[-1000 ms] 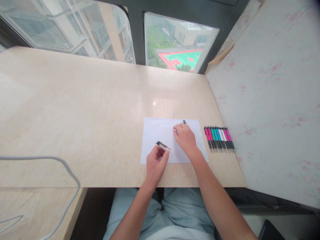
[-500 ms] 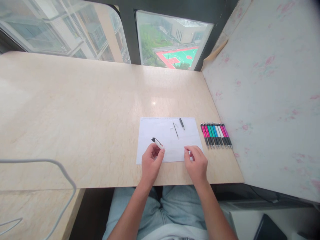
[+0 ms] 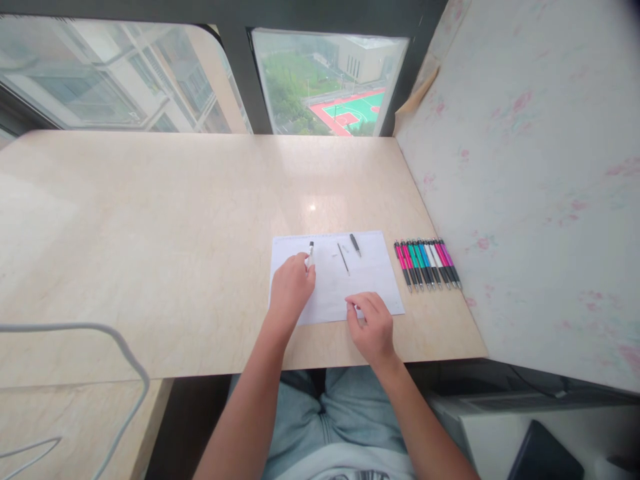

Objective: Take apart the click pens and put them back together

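My left hand (image 3: 293,283) is closed round a white pen barrel (image 3: 311,255) with a dark top end, over the left part of a white paper sheet (image 3: 325,303). My right hand (image 3: 373,325) is held above the sheet's front edge, thumb and fingertips pinched together; whatever is between them is too small to make out. Between and beyond the hands, a thin dark refill (image 3: 343,259) lies on the paper. Beside it are small pale bits (image 3: 335,253) and a black pen grip section (image 3: 355,245) with a pointed tip.
A row of several pens (image 3: 427,265) in pink, green, blue, white and purple lies right of the paper. The flowered wall (image 3: 530,200) bounds the desk on the right, a window (image 3: 330,87) at the back. A grey cable (image 3: 120,340) crosses the left front.
My left hand has moved forward with the pen barrel, which now points away from me and stands steeper. The right hand has shifted slightly left, still pinched. The view has tilted a little.
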`<state>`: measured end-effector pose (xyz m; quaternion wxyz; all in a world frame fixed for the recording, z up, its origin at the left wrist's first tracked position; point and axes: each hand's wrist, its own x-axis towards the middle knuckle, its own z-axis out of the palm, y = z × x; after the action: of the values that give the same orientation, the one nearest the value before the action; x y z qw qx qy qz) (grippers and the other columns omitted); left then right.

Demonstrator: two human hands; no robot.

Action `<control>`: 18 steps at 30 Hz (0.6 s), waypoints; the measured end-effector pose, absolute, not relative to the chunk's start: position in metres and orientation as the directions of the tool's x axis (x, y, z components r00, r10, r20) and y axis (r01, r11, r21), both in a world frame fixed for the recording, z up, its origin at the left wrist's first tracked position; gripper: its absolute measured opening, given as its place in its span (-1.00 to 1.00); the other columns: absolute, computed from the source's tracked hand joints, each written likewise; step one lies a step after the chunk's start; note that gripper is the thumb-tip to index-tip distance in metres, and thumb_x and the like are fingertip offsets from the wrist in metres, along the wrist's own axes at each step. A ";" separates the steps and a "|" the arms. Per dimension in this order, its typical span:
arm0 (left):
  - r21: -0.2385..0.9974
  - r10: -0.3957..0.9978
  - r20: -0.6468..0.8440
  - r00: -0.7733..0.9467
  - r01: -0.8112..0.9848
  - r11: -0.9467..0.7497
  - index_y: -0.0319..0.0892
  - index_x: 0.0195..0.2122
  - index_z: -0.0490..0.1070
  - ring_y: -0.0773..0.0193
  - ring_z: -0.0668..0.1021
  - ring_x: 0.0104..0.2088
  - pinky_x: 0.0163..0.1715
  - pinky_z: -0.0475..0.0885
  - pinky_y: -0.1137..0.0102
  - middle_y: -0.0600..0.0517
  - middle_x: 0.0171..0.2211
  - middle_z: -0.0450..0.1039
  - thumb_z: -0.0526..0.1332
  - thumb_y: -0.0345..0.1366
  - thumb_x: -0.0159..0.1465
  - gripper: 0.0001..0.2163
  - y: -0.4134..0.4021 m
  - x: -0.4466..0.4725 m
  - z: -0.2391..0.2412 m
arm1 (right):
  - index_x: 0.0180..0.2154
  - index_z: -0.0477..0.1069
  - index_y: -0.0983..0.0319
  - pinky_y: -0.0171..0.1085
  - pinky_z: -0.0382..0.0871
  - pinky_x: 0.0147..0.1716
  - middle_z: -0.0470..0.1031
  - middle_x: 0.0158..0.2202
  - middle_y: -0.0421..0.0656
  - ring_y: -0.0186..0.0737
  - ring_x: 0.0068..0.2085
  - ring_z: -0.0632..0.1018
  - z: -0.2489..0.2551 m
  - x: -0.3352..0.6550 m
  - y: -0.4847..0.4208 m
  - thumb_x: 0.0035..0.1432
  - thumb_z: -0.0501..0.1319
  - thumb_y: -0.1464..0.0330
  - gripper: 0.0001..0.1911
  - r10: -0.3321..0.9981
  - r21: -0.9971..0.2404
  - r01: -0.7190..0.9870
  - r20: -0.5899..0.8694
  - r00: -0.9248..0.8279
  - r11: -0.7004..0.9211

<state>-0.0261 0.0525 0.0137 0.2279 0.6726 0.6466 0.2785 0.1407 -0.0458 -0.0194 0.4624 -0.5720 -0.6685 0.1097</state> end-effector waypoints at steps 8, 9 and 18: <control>0.490 0.995 -0.070 0.072 0.871 -0.029 -0.18 -0.03 0.39 0.11 0.59 -0.26 -0.24 0.36 0.30 -0.01 -0.36 0.56 0.16 -0.30 0.32 -0.79 0.065 -0.011 0.017 | -0.26 0.47 0.21 -0.23 0.41 -0.34 0.51 -0.36 -0.12 -0.23 -0.35 0.45 -0.017 0.142 -0.046 0.23 0.14 0.52 -0.84 0.879 -0.744 0.608 0.452 0.154 0.277; 0.487 0.994 -0.072 0.076 0.873 -0.031 -0.18 -0.03 0.38 0.11 0.59 -0.27 -0.25 0.35 0.30 0.00 -0.37 0.56 0.15 -0.30 0.32 -0.79 0.066 -0.011 0.016 | -0.26 0.46 0.21 -0.23 0.40 -0.34 0.51 -0.36 -0.12 -0.23 -0.36 0.44 -0.017 0.142 -0.046 0.23 0.14 0.52 -0.85 0.878 -0.746 0.606 0.451 0.158 0.275; 0.559 0.987 0.007 0.161 0.818 -0.137 -0.13 -0.13 0.42 0.25 0.50 -0.42 -0.38 0.27 0.37 0.06 -0.42 0.51 0.09 -0.22 0.37 -0.82 0.026 -0.024 0.022 | -0.27 0.43 0.21 -0.28 0.29 -0.40 0.45 -0.40 -0.16 -0.28 -0.42 0.39 -0.014 0.143 -0.049 0.28 0.12 0.47 -0.87 0.895 -0.774 0.551 0.433 0.103 0.311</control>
<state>-0.0238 0.0260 0.0220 0.2204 0.7292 0.6187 0.1920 0.1430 -0.0491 -0.0143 0.4879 -0.5599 -0.6461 0.1763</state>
